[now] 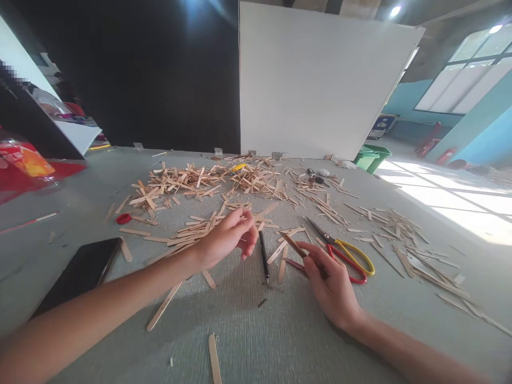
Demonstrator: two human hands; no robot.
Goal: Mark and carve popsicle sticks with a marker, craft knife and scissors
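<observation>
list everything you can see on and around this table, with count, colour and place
wooden sticks: many, pale tan, heaped at the far middle of the table and scattered around
scissors: one, red and yellow handles, right of centre
pen: one, black, centre, between the hands
phone: one, black, near left
ring: one, red, left
table: one, grey-green
white board: one, upright at far edge
bins: green, far right
left hand: fingers curled, over sticks
right hand: pinching a stick

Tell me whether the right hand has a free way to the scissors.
Probably yes. The right hand lies right beside the scissors, with nothing between them. But its fingers already hold a wooden stick, so gripping would be awkward.
</observation>
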